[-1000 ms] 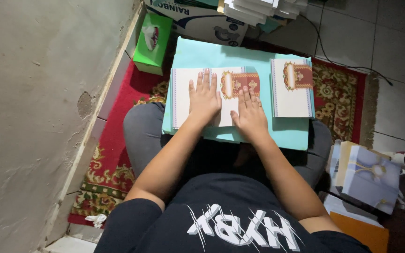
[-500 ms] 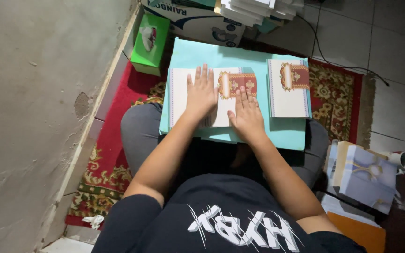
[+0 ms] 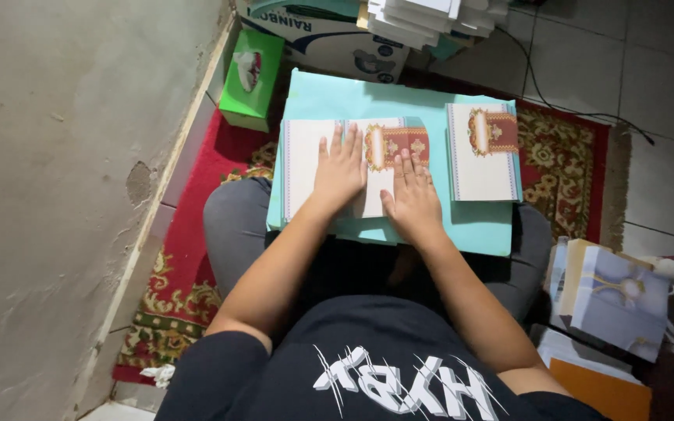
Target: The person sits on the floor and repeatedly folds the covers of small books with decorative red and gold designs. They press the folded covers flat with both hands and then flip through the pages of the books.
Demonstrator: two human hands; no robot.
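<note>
I am pressing my left hand (image 3: 340,173) and right hand (image 3: 413,204), fingers spread flat, on a white rectangular card with a red-and-gold emblem (image 3: 352,160). It is lying on a pale turquoise board worktop (image 3: 399,97) across my lap, over a red patterned rug (image 3: 563,152) beside a grey concrete wall (image 3: 64,156).

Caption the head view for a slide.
Both hands, left and right, press flat on a white card lying on a turquoise board.

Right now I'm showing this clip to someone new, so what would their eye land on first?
Probably the pale turquoise board across the person's lap, with the left hand and right hand pressed flat on a white card with a red and gold emblem. A matching card lies apart to the right. Next, the red patterned rug underneath and the bright green tissue box by the wall.
</note>
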